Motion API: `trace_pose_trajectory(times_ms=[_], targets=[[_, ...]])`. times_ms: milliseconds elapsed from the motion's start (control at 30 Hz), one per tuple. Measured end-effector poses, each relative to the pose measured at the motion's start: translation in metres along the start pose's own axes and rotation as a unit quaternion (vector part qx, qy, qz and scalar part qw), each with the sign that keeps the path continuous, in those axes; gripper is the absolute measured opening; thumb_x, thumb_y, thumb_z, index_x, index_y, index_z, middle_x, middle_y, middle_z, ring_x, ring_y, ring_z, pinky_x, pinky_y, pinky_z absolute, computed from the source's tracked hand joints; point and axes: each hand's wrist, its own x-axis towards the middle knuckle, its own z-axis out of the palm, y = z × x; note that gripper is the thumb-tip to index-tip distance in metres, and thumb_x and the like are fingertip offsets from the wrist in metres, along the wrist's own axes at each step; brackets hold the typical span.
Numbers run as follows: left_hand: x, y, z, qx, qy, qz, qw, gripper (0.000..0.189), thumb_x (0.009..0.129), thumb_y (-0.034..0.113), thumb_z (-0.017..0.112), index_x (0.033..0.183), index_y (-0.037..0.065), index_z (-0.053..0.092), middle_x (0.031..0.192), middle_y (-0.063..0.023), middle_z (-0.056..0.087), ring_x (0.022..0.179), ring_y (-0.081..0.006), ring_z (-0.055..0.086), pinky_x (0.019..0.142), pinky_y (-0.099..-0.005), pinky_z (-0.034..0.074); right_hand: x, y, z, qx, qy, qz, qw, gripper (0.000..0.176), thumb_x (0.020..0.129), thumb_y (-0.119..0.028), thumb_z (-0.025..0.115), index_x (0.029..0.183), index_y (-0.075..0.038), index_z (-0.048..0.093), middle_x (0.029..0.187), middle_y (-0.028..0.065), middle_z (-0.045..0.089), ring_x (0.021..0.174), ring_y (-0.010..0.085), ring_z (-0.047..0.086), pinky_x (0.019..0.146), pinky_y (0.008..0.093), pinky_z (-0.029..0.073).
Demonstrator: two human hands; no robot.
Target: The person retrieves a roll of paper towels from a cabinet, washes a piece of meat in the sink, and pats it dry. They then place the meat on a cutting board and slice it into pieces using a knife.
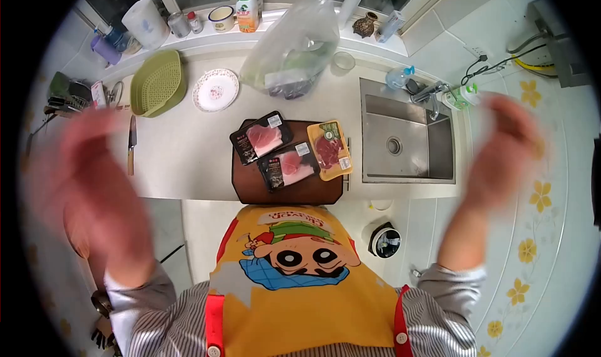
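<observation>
My left hand (97, 169) is raised at the left side of the head view, and my right hand (506, 147) at the right side. Motion smears both, so their fingers cannot be made out; neither touches anything I can see. Between them, at the counter's front edge, lies a brown cutting board (247, 185). On it are two black trays of packaged meat (263, 139) (290, 165), overlapping slightly, and a yellow tray of red meat (329, 150) at their right.
A knife (131, 145) lies on the left counter. Behind are a green basket (158, 84), a floral plate (215, 90) and a filled plastic bag (294, 50). The steel sink (407, 141) is at right, with its faucet (429, 94). Bottles and a paper roll (146, 24) line the sill.
</observation>
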Motion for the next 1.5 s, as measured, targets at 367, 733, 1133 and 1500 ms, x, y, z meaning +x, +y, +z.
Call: trace_pose_trajectory(times_ms=[367, 733, 1133, 1500], targets=[[-0.341, -0.152, 0.208, 0.037, -0.263, -0.572, 0.776, 0.031, 0.093, 0.022, 0.074, 0.119, 0.005, 0.071, 0.100, -0.0080, 0.075, 0.089, -0.0166, 0.070, 0.081, -0.0331, 0.057, -0.336, 0.275, 0.189, 0.017, -0.364, 0.478, 0.799, 0.042, 0.092, -0.038, 0.073, 0.114, -0.003, 0.067, 0.104, 0.0200, 0.073, 0.097, 0.0326, 0.071, 0.086, 0.0437, 0.054], [-0.285, -0.139, 0.270, 0.428, -0.231, -0.528, 0.696, 0.065, 0.074, 0.032, 0.085, 0.133, 0.015, 0.062, 0.134, -0.0145, 0.064, 0.122, -0.0353, 0.061, 0.102, -0.0437, 0.051, -0.271, 0.353, 0.084, 0.336, -0.312, 0.463, 0.759, 0.020, 0.106, -0.020, 0.061, 0.115, -0.002, 0.062, 0.098, 0.0032, 0.067, 0.086, 0.0093, 0.062, 0.077, 0.0272, 0.052], [-0.238, -0.193, 0.202, 0.333, -0.424, -0.321, 0.778, 0.114, 0.059, 0.033, 0.086, 0.160, 0.029, 0.032, 0.138, -0.0174, 0.045, 0.139, -0.0381, 0.039, 0.117, -0.0561, 0.027, -0.296, 0.344, 0.140, 0.233, -0.295, 0.544, 0.750, 0.033, 0.108, -0.030, 0.055, 0.121, 0.000, 0.063, 0.110, 0.0076, 0.068, 0.097, 0.0172, 0.067, 0.085, 0.0328, 0.055], [-0.173, -0.292, 0.153, 0.350, -0.527, -0.432, 0.643, 0.120, 0.071, 0.040, 0.083, 0.166, 0.031, 0.010, 0.155, -0.0221, 0.032, 0.142, -0.0443, 0.036, 0.110, -0.0706, 0.029, -0.347, 0.239, 0.167, 0.228, -0.219, 0.642, 0.699, 0.035, 0.107, -0.035, 0.059, 0.121, -0.004, 0.065, 0.115, 0.0046, 0.070, 0.105, 0.0182, 0.068, 0.091, 0.0346, 0.055]])
